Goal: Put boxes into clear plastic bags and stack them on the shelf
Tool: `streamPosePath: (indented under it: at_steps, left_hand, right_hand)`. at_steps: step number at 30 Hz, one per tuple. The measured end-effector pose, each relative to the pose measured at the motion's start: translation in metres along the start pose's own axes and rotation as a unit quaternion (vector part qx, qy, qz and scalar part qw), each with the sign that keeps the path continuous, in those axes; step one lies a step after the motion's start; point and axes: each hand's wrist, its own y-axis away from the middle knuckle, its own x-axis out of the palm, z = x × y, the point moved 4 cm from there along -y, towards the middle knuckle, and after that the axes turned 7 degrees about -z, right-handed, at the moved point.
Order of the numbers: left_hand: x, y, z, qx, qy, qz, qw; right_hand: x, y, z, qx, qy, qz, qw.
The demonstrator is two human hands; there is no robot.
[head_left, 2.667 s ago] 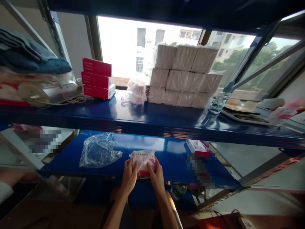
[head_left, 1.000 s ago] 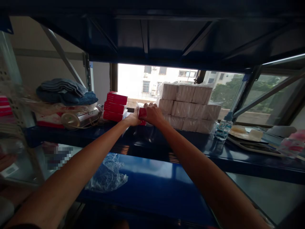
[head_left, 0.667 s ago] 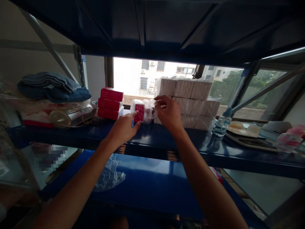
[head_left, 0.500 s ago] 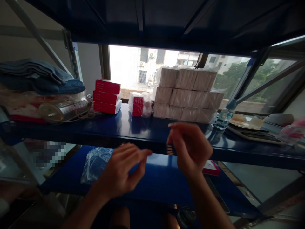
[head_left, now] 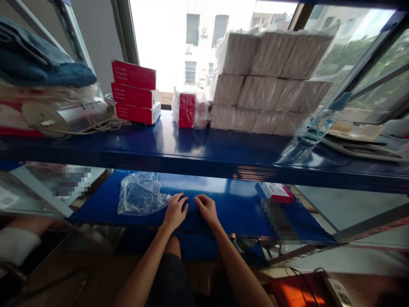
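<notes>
A crumpled clear plastic bag (head_left: 137, 194) lies on the blue table (head_left: 230, 213), its right tip just beside the left hand (head_left: 177, 209), contact uncertain. That hand is partly open, thumb apart from fingers, with nothing seen in it; the right hand (head_left: 206, 209) curls loosely, no object visible, and whether its fingertips meet cannot be told. Film this thin would likely take a light pinch best. Behind, on the shelf (head_left: 239, 151), stand a plastic-wrapped red box (head_left: 187, 110) and three stacked red boxes (head_left: 136, 91)
</notes>
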Motion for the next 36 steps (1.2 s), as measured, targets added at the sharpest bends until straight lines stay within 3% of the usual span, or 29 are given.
streamPosePath:
  at_steps: [8, 11, 15, 17, 20, 23, 26, 28, 32, 36]
  left_hand:
    - [0.001, 0.007, 0.004, 0.005, 0.005, 0.009, 1.0]
    - [-0.007, 0.013, 0.002, -0.02, -0.056, -0.057, 0.997]
    - [-0.014, 0.021, 0.003, -0.107, -0.138, -0.132, 0.976]
    - [-0.011, 0.021, 0.002, -0.115, -0.125, -0.105, 0.98]
    - [-0.008, 0.02, 0.0, -0.069, -0.035, -0.027, 0.997]
    - [-0.014, 0.021, -0.004, -0.025, 0.076, 0.011, 0.997]
    - [-0.025, 0.022, -0.005, -0.026, 0.112, 0.001, 0.993]
    - [-0.03, 0.022, -0.006, -0.033, 0.107, -0.004, 0.994]
    - [-0.033, 0.02, -0.01, -0.009, 0.069, 0.004, 0.998]
    - [-0.027, 0.019, -0.004, 0.001, -0.012, 0.033, 0.999]
  right_hand:
    - [-0.005, 0.004, -0.016, -0.004, 0.03, 0.003, 1.0]
    - [-0.006, 0.004, -0.017, 0.001, 0.03, -0.004, 1.0]
    - [-0.006, 0.005, -0.015, 0.005, 0.027, -0.001, 1.0]
    - [-0.006, 0.006, -0.014, 0.005, 0.027, -0.002, 1.0]
    - [-0.007, 0.007, -0.013, 0.007, 0.024, -0.009, 1.0]
    - [-0.016, 0.01, -0.008, -0.013, 0.044, -0.094, 0.994]
    - [-0.025, 0.017, 0.002, -0.08, 0.111, -0.168, 0.976]
    - [-0.025, 0.022, 0.008, -0.136, 0.158, -0.131, 0.969]
    - [-0.022, 0.036, 0.009, -0.207, 0.242, 0.008, 0.948]
    - [-0.031, 0.044, -0.003, -0.199, 0.283, 0.028, 0.938]
